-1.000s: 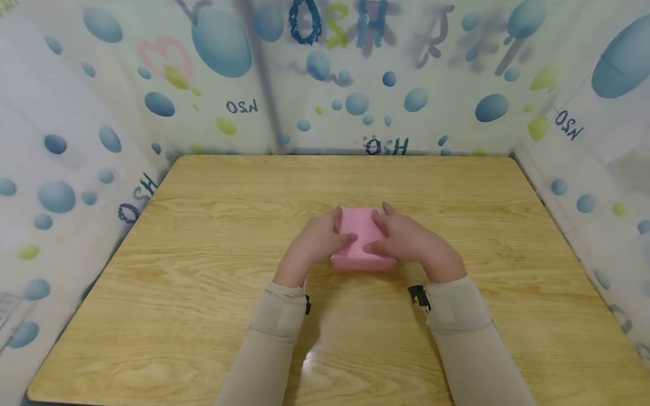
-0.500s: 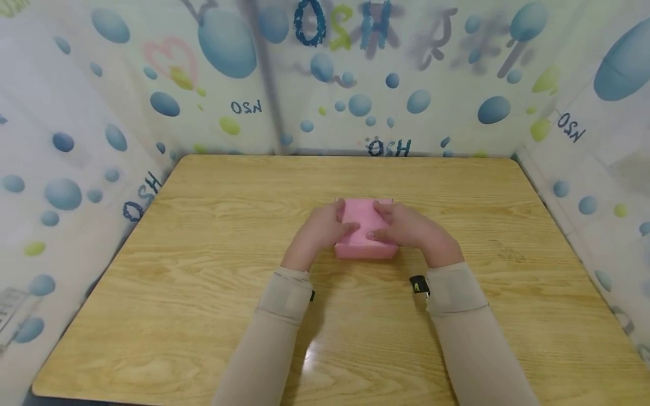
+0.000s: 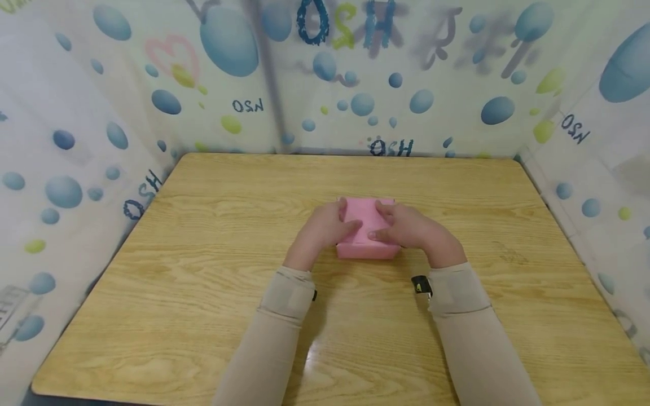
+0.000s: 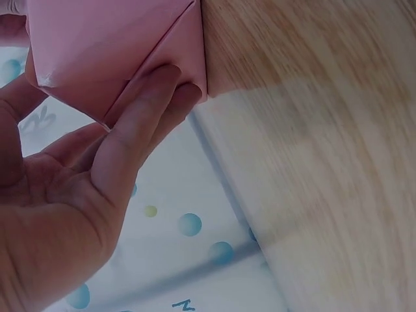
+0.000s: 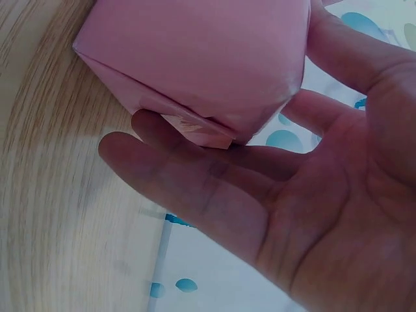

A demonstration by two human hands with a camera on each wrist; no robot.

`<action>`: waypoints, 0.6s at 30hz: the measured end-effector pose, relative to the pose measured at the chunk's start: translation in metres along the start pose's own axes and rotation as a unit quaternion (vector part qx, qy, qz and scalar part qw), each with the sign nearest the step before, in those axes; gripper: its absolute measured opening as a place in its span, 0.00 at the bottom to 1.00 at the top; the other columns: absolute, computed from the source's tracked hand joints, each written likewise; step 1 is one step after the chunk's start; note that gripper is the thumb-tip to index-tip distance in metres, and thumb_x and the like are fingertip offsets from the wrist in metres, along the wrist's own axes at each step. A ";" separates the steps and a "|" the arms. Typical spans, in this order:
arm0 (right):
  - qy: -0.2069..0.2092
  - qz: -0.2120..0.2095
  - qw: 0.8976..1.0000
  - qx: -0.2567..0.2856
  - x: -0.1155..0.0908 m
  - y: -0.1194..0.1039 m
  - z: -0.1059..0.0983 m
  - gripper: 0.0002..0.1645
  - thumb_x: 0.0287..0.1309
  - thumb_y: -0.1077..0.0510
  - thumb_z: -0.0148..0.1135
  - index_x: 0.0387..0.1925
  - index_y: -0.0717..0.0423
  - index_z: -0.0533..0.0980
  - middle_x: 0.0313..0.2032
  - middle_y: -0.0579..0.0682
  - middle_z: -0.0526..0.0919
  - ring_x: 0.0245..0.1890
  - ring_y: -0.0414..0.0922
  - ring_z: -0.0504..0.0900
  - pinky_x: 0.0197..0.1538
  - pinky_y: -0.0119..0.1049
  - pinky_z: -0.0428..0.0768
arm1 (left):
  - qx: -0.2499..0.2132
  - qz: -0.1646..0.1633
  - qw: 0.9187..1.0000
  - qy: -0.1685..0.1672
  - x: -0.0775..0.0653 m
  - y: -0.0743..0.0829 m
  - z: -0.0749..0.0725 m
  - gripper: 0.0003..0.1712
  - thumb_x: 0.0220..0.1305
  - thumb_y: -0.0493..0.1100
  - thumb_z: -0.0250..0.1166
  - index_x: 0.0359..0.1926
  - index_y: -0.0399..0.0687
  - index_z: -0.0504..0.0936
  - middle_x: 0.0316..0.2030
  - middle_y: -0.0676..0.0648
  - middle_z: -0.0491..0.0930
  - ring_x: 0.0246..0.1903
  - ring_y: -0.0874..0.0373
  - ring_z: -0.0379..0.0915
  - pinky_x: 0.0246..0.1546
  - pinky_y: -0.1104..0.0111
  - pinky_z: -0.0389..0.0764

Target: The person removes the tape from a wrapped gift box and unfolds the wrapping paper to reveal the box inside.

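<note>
A small pink box [image 3: 363,225] with folded, seamed sides stands on the wooden table, in front of the person. My left hand [image 3: 325,228] holds its left side, thumb lying over the top. On the opposite side my right hand [image 3: 406,226] grips it likewise, its thumb also on the top face. In the left wrist view, fingers [image 4: 140,107] lie along a folded side of the box [image 4: 97,52]. The right wrist view shows a scuffed, peeling patch on the box's side [image 5: 195,58], near the right fingertips. What is inside the box is hidden.
The wood-grain table [image 3: 178,282] has rounded corners. Walls patterned with blue and green drops [image 3: 228,42] stand close behind it and at both sides. Both forearms wear light sleeves, with a small black device [image 3: 421,285] at the right wrist.
Both hands have moved the pink box a little away from the person, toward the table's far edge. Over the last half second hands and box have stayed nearly still.
</note>
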State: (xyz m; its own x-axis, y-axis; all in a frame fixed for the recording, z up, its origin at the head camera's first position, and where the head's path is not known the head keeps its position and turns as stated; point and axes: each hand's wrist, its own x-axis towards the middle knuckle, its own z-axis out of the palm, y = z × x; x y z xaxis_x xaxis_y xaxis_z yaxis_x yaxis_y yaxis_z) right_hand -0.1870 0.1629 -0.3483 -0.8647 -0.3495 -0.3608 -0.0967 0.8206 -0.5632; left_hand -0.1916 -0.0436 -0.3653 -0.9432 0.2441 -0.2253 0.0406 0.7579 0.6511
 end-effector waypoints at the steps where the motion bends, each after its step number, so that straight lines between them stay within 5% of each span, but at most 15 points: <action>1: -0.001 0.001 1.000 0.001 -0.001 0.000 0.000 0.50 0.75 0.46 0.63 0.85 0.56 0.50 0.83 0.62 0.56 0.77 0.60 0.66 0.78 0.58 0.68 | 0.001 -0.003 1.000 0.001 0.000 0.001 0.000 0.44 0.77 0.57 0.64 0.82 0.41 0.61 0.78 0.39 0.68 0.76 0.46 0.68 0.77 0.51 0.70; 4: 0.000 0.000 1.000 0.002 -0.002 0.001 0.000 0.50 0.75 0.46 0.63 0.85 0.56 0.50 0.83 0.63 0.57 0.68 0.58 0.72 0.71 0.55 0.74 | 0.016 -0.008 1.000 0.011 0.001 0.006 0.002 0.43 0.77 0.58 0.64 0.82 0.40 0.62 0.77 0.38 0.69 0.75 0.44 0.69 0.76 0.51 0.72; 8: 0.000 -0.002 1.000 0.002 -0.002 0.001 0.000 0.50 0.75 0.45 0.63 0.85 0.56 0.50 0.82 0.63 0.58 0.67 0.58 0.73 0.72 0.56 0.73 | 0.056 -0.009 0.998 0.034 0.002 0.012 0.007 0.42 0.77 0.58 0.64 0.79 0.37 0.66 0.72 0.34 0.75 0.69 0.41 0.77 0.69 0.50 0.79; 14: -0.005 0.000 1.000 -0.003 -0.002 0.001 0.000 0.50 0.76 0.44 0.62 0.85 0.55 0.50 0.82 0.64 0.59 0.58 0.57 0.77 0.65 0.54 0.76 | 0.097 -0.022 0.993 0.056 -0.001 0.018 0.012 0.35 0.80 0.56 0.61 0.73 0.35 0.71 0.59 0.34 0.85 0.45 0.47 0.86 0.47 0.56 0.88; 18: -0.007 -0.004 1.000 -0.004 -0.002 0.000 0.000 0.50 0.76 0.45 0.62 0.85 0.56 0.49 0.82 0.64 0.58 0.68 0.57 0.74 0.75 0.57 0.72 | 0.100 -0.026 0.993 0.062 -0.003 0.018 0.011 0.29 0.83 0.52 0.56 0.72 0.38 0.73 0.57 0.36 0.85 0.40 0.50 0.82 0.42 0.59 0.84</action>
State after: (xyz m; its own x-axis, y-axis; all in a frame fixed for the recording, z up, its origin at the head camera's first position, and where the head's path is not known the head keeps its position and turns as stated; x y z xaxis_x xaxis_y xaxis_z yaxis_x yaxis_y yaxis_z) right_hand -0.1852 0.1638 -0.3474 -0.8574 -0.3612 -0.3667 -0.1063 0.8214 -0.5604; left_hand -0.1847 -0.0235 -0.3612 -0.9784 0.1348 -0.1566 0.0435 0.8754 0.4815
